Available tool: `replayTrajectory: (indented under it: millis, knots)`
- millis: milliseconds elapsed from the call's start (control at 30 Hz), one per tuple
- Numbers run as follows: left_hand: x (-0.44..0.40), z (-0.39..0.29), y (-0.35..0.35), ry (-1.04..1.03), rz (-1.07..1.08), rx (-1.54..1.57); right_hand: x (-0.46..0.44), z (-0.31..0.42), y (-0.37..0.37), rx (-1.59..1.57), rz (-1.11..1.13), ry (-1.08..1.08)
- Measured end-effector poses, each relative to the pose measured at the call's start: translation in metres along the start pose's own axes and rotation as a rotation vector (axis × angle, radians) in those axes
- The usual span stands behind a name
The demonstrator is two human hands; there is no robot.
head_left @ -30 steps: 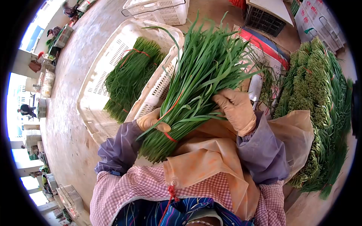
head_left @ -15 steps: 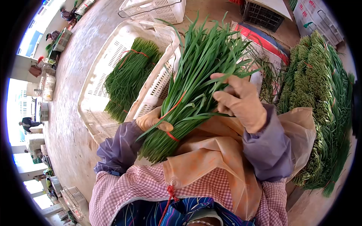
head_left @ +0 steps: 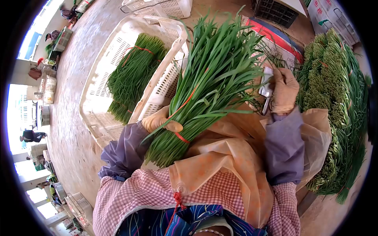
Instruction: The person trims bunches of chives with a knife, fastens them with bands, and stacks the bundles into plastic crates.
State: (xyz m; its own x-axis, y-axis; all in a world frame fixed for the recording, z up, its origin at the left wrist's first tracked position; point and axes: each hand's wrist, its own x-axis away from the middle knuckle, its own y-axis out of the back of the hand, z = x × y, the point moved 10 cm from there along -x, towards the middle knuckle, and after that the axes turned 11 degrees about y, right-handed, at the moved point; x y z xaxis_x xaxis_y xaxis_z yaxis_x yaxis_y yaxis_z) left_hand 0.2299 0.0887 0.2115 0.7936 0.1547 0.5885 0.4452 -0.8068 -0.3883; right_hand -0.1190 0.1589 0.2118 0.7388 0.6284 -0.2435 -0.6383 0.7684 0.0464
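A large bunch of garlic chives (head_left: 212,78) slants across the front of me, its leaf tips fanned upward and its cut ends low. One red tie crosses its leaves and another binds it near the base. Wrapped around the lower left side of the bunch is my left hand (head_left: 161,120), gloved, thumb on top. To the right of the leaves, my right hand (head_left: 285,90), also gloved, has curled fingers at a shiny metal tool (head_left: 266,86) with a broad flat part and a narrow neck. The exact kind of tool is unclear.
A white plastic crate (head_left: 92,114) at left holds a tied bunch (head_left: 136,74). Tall stacks of chives (head_left: 330,114) line the right side. Behind are a printed sack (head_left: 275,37), a black crate (head_left: 275,13) and another white crate (head_left: 169,8). People sit far left.
My right hand has moved right and slightly up, away from the leaves, and has closed at the metal tool. My left hand keeps its grip on the bunch.
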Motion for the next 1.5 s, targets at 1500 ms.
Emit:
replayTrajectory:
  millis: [1500]
  knots:
    - [-0.004, -0.002, -0.006, 0.092, -0.044, -0.060, 0.027, 0.088, 0.001, 0.709, 0.354, 0.451]
